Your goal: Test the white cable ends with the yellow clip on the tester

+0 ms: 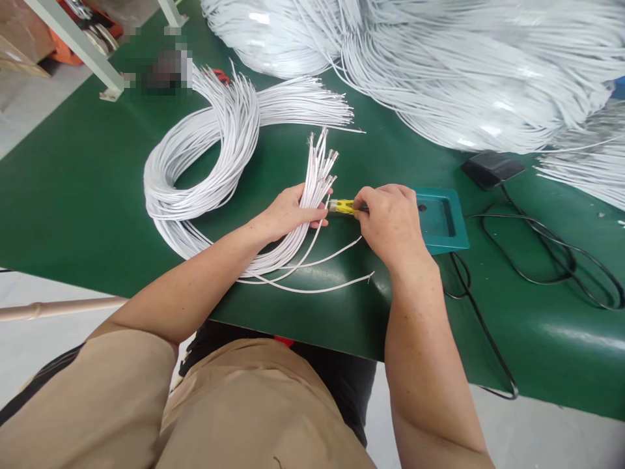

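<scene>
My left hand [295, 212] is wrapped round a bundle of white cables [312, 179] near their ends, which point up and away from me. My right hand [390, 218] pinches a small yellow tool [344, 206] with a silvery tip; its exact kind is unclear. That tip points left, at or very close to a single cable beside my left thumb. Below my hands, two loose cable ends [336, 288] stick out to the right over the table. The rest of the bundle curls into a large coil [195, 169] on the left.
The green table [73, 189] carries a teal box with a recessed top [446, 244] just beyond my right hand. A black object [492, 169] and black cords [541, 228] lie to the right. Large piles of white cables [463, 71] fill the back. A pale metal leg [92, 58] stands at upper left.
</scene>
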`<state>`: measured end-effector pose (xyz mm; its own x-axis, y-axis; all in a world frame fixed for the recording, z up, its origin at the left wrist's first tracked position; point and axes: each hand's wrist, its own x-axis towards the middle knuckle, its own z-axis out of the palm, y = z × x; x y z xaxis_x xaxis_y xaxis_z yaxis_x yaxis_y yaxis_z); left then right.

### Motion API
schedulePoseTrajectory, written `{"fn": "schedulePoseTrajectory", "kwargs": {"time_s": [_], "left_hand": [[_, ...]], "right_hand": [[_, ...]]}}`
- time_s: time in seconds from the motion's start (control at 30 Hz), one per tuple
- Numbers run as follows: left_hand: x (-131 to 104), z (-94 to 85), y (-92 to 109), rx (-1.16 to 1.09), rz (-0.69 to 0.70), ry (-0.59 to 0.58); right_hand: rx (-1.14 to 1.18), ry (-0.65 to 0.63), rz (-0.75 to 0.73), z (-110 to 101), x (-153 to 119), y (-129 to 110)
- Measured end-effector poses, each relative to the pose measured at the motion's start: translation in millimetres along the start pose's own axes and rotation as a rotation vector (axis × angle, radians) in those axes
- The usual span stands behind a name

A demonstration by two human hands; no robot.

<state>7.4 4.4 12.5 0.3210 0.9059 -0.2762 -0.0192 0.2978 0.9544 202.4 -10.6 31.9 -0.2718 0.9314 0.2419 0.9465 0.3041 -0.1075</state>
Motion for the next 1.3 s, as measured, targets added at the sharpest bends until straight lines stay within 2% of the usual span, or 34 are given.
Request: {"fn": "schedulePoseTrajectory", "kwargs": {"time_s": [0.23, 0.43, 0.5, 0.6, 0.67, 0.77, 0.87, 0.97, 1.03, 1.13, 1.2, 1.27, 1.3], "left_hand": [[7, -0.5, -9, 0.098, 0.049, 0.028], [10, 0.2, -12, 0.197, 0.067, 0.016], [9, 0.5, -10, 0.184, 0.056, 0.008], [7, 0.2, -7, 0.153, 0.027, -0.004], [6, -0.7, -4, 0.148, 0.012, -0.006], [4, -2.8, -1, 0.115, 0.003, 0.009], [3, -5.0, 2, 0.062, 0.008, 0.030], [2, -6.6, 0, 0.048, 0.072, 0.018], [2, -7.4, -2, 0.036, 0.134, 0.000], [2, -8.6, -5, -0.007, 0.197, -0.006], [2, -9.4, -5, -0.015, 0.203, -0.002], [2, -9.9, -4, -0.027, 0.177, -0.003], [1, -10.0, -3, -0.036, 0.159, 0.001]], "right_hand": [[0.012, 0.064, 0.001, 4, 3, 3], [0.004, 0.031, 0.030, 1, -1, 0], [-0.011, 0.062, 0.084, -2, -6, 0], [-0.085, 0.160, 0.281, -3, -14, 6], [-0.119, 0.187, 0.360, 0, -18, 11], [-0.109, 0.185, 0.341, 6, -20, 17], [-0.069, 0.254, 0.311, 5, -19, 17], [0.061, 0.358, 0.209, -2, -19, 7], [0.225, 0.355, 0.042, -7, -19, -7], [0.418, 0.196, -0.318, -5, -19, -30], [0.396, 0.084, -0.481, 0, -18, -44], [0.319, -0.025, -0.503, 4, -18, -54], [0.298, -0.093, -0.450, 4, -18, -57]]}}
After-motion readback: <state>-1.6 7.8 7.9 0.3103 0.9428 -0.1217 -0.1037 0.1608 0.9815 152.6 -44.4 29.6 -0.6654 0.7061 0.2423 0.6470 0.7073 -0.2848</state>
